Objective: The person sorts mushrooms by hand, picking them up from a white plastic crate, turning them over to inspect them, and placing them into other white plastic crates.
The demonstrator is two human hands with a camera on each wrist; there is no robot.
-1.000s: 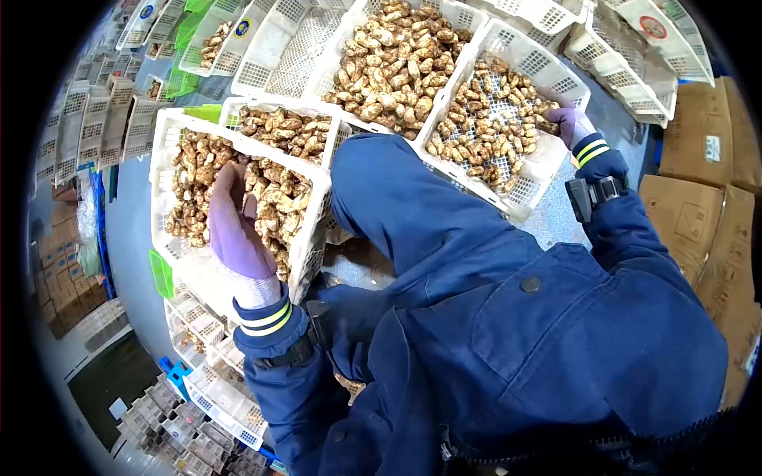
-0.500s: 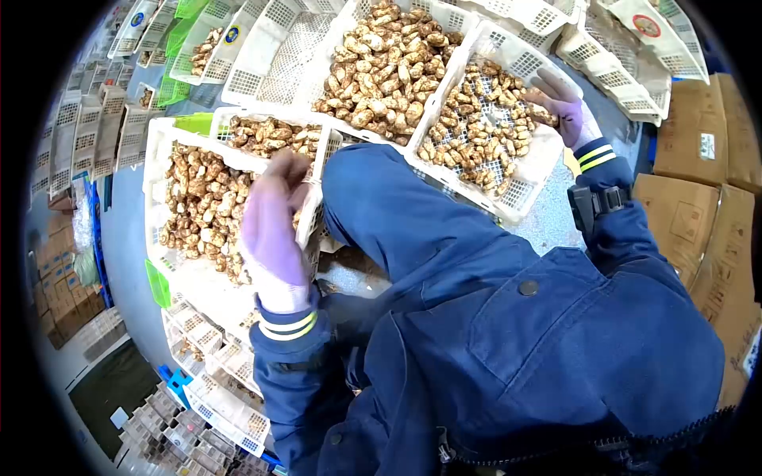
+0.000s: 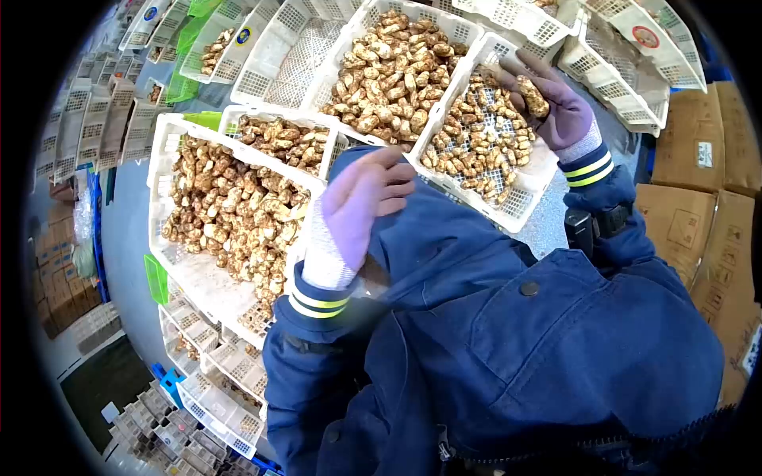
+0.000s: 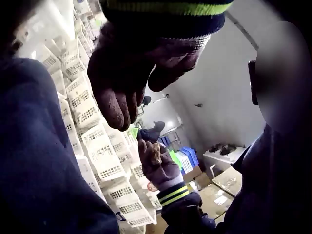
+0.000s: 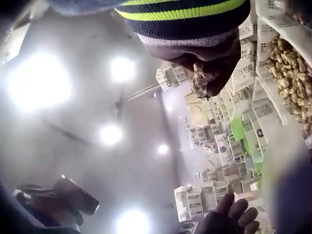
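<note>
My right hand [image 3: 565, 115], in a purple glove, holds one stubby brown-and-cream mushroom [image 3: 533, 97] over the upper right of the right-hand crate [image 3: 548, 163]. That crate has a loose layer of mushrooms, and its mesh floor shows between them. The held mushroom [image 5: 200, 80] also appears at the fingers in the right wrist view. My left hand [image 3: 357, 205], gloved too, holds nothing; its fingers point right above my knee. In the left wrist view the left hand [image 4: 126, 78] hangs with fingers loosely bent. Left of it is a white crate [image 3: 210, 289] of many mushrooms.
A heaped crate of mushrooms [image 3: 393, 75] stands at the middle back, with a smaller filled crate [image 3: 282, 143] beside it. An emptier white crate [image 3: 294, 55] lies farther back. More crates are stacked at upper right, above cardboard boxes [image 3: 675, 218].
My left hand has left the mushrooms in the left crate and moved right, over my knee. My right hand has risen from the right crate's edge with a mushroom in it.
</note>
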